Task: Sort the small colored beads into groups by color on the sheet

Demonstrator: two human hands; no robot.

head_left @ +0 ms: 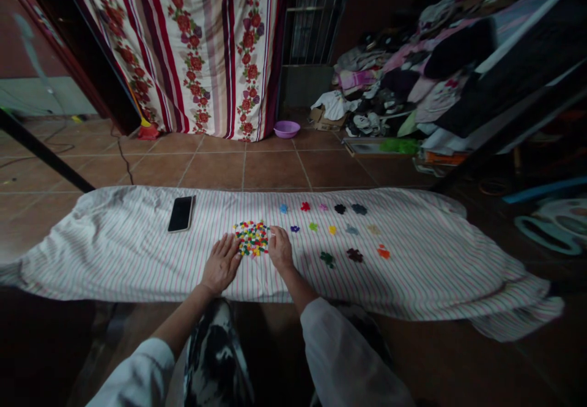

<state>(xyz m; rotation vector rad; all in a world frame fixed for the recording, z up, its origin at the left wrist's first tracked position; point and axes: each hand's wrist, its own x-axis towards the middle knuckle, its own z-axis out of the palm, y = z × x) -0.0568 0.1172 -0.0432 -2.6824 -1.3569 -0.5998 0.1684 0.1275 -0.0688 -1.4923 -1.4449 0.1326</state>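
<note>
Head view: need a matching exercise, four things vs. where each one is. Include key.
Things
1. mixed pile of small coloured pieces
2. black-screened phone
3. purple basin
4. orange cluster

Places
A. on the tiled floor, beside the curtain
B. right end of the nearest row of sorted clusters
C. between the left hand and the right hand
D. left part of the striped cloth

Pairs: 1-C, 2-D, 3-A, 4-B

Honestly can't make out any text here, no labels, brands, numbers or signs I can actually read.
</note>
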